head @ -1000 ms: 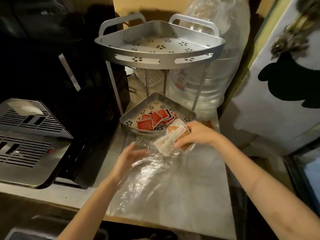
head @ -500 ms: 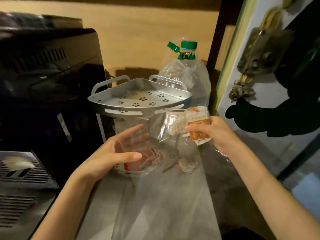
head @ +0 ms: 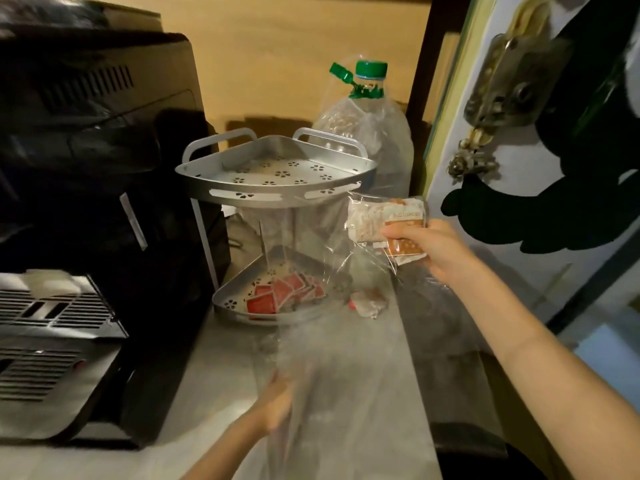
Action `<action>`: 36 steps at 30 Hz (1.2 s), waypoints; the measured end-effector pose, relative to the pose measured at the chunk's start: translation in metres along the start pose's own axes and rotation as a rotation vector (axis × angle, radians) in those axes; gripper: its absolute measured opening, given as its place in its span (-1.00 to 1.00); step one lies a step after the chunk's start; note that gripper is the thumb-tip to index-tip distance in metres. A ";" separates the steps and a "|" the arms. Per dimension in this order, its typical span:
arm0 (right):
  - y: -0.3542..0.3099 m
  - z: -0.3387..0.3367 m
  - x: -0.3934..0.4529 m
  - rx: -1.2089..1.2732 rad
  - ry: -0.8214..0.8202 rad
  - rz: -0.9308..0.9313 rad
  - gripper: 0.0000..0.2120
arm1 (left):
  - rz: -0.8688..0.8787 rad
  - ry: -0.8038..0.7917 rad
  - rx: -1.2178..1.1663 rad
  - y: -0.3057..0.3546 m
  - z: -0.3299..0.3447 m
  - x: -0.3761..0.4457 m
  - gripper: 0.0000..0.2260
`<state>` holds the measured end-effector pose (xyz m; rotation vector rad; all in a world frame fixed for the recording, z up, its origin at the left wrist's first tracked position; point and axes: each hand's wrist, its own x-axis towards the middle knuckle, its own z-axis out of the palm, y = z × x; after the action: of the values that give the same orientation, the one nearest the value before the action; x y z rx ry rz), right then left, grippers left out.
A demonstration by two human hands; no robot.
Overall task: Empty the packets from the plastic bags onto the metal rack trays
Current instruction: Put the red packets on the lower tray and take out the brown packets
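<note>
My right hand [head: 433,252] grips a bunch of white and orange packets [head: 388,220] through a clear plastic bag [head: 311,306], just right of the metal rack's top tray [head: 277,188]. The bag hangs down in front of the rack to the counter. My left hand [head: 277,403] is low and blurred, against the bag's bottom end; whether it grips the bag I cannot tell. The top tray holds nothing. Several red packets [head: 284,296] lie in the bottom tray [head: 228,303]. One small packet [head: 369,304] lies on the counter beside that tray.
A black coffee machine [head: 97,202] with a metal drip grate stands close on the left. A large clear bottle with a green cap [head: 367,126] stands behind the rack. A white door with a brass latch [head: 502,98] is at the right. The counter's right edge runs under my right arm.
My left hand dropped from in front of the rack down to the bag's bottom near the counter. My right hand stays raised with the packets beside the top tray.
</note>
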<state>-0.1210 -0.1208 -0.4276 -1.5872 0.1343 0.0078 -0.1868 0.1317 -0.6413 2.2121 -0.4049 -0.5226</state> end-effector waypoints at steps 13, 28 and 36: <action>-0.024 -0.001 -0.005 0.126 -0.017 0.004 -0.81 | 0.050 -0.033 0.607 -0.026 -0.014 -0.012 -0.28; -0.118 0.024 0.019 0.044 0.041 -0.288 -0.72 | 0.248 0.245 -0.658 0.223 -0.222 -0.012 -0.52; -0.187 0.029 0.033 0.053 0.036 -0.453 -0.77 | 0.341 0.224 -0.652 0.268 -0.286 0.004 -0.74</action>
<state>-0.0694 -0.0921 -0.2446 -1.5352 -0.1977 -0.3745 -0.0730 0.1469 -0.2670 1.5104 -0.4094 -0.1774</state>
